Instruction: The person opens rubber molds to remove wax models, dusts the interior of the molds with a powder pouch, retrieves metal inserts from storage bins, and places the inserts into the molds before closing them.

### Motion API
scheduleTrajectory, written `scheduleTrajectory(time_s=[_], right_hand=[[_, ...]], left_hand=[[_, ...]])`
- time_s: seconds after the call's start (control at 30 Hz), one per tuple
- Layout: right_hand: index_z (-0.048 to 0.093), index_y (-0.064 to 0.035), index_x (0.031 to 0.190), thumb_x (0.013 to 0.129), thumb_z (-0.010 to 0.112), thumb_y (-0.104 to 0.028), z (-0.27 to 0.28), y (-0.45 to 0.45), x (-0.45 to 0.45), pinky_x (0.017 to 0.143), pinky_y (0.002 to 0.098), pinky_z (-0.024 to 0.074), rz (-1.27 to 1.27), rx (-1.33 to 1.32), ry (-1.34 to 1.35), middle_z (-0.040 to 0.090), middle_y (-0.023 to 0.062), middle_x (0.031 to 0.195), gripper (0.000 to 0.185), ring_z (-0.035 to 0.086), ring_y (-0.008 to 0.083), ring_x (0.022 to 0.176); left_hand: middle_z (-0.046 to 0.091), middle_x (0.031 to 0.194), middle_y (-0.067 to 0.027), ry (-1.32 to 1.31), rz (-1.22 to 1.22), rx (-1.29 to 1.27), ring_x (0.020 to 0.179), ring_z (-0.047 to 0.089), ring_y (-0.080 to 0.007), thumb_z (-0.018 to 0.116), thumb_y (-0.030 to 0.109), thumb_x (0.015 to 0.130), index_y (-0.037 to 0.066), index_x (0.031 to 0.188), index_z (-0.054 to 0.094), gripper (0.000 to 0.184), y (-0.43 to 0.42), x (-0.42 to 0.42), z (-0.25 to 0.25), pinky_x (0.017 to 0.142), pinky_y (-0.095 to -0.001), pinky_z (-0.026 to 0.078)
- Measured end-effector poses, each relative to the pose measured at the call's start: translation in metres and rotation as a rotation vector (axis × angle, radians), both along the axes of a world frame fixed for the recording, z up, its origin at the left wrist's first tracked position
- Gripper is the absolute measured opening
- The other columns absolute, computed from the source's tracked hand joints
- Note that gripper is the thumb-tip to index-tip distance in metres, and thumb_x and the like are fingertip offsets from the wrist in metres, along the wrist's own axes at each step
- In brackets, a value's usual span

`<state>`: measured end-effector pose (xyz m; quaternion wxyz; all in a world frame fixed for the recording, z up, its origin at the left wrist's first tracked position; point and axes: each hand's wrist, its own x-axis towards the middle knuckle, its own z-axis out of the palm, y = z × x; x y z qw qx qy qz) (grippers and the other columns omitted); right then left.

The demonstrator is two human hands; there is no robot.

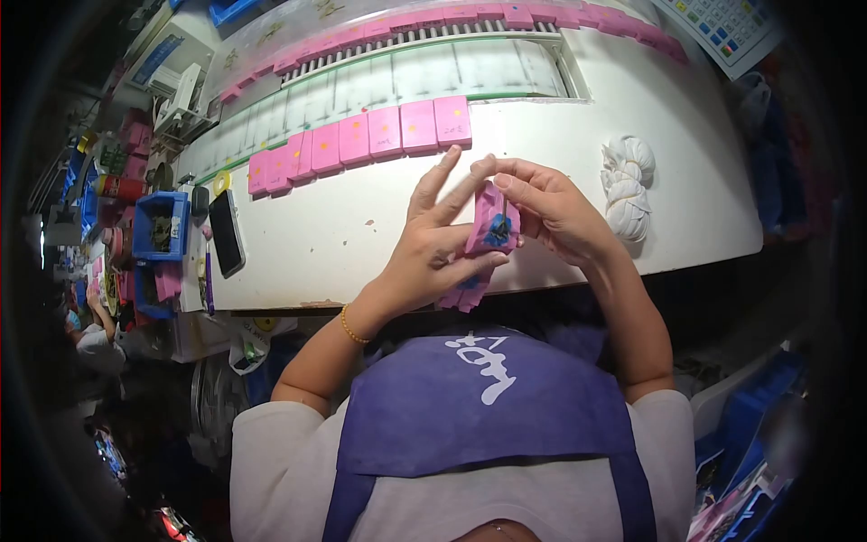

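My left hand (435,237) grips a small pink block, like a rubber mould (484,237), between its thumb and fingers. Blue material with a dark centre marks the block's near face. Two left fingers reach up past its upper end. My right hand (553,213) is closed at that same block, thumb and forefinger pinched at its top edge and other fingers partly hidden behind it. Whether something small is in that pinch I cannot make out. Below the left thumb hangs a second pink piece (467,294) with a blue patch, joined or separate I cannot tell.
A row of pink blocks (340,143) lies ahead on the white table (352,257), before a conveyor belt (433,70). At the right lies a twisted white cloth bundle (628,188). A phone (227,233) and blue bins (161,226) are at the left; another person (97,343) sits beyond.
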<state>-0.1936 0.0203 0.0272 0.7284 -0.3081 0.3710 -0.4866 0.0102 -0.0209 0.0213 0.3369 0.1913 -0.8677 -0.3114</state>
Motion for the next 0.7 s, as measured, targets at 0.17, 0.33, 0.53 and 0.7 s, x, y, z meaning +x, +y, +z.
scheduleTrajectory(time_s=[0.17,0.33,0.53,0.7], right_hand=[[0.055,-0.0042,0.130,0.103,0.052,-0.022,0.000,0.000,0.002,0.066,0.0235,0.0539,-0.013,0.025,-0.005,0.065,0.0025,0.097,0.033,0.063,0.0065,0.078],[0.063,-0.0028,0.121,0.102,0.055,-0.025,-0.002,0.005,0.004,0.080,0.0296,0.0519,-0.172,-0.286,0.539,0.065,0.0080,0.102,0.030,0.063,0.0133,0.093],[0.072,-0.0047,0.108,0.092,0.069,-0.020,-0.008,0.013,0.008,0.087,0.0306,0.0476,-0.300,-0.424,0.670,0.064,0.0092,0.108,0.022,0.061,0.0165,0.102],[0.074,-0.0059,0.101,0.087,0.074,-0.016,-0.010,0.016,0.007,0.089,0.0314,0.0466,-0.291,-0.303,0.569,0.065,0.0085,0.109,0.018,0.060,0.0156,0.101]], left_hand=[[0.052,0.144,-0.0049,-0.121,-0.079,-0.133,0.140,0.039,-0.0320,0.079,0.023,0.079,0.014,0.094,0.077,0.018,-0.008,0.006,0.011,0.117,-0.0515,0.026],[0.058,0.137,-0.0081,-0.071,-0.021,-0.114,0.133,0.049,-0.0311,0.081,0.015,0.074,0.002,0.089,0.074,0.021,-0.009,0.006,0.005,0.109,-0.0483,0.040],[0.060,0.135,-0.0116,-0.041,0.019,-0.103,0.130,0.051,-0.0341,0.081,0.011,0.073,-0.002,0.084,0.070,0.020,-0.004,0.004,0.002,0.102,-0.0434,0.047],[0.059,0.135,-0.0178,-0.042,0.064,-0.082,0.130,0.051,-0.0359,0.082,0.012,0.073,-0.003,0.074,0.064,0.023,-0.003,0.006,-0.003,0.101,-0.0426,0.047]])
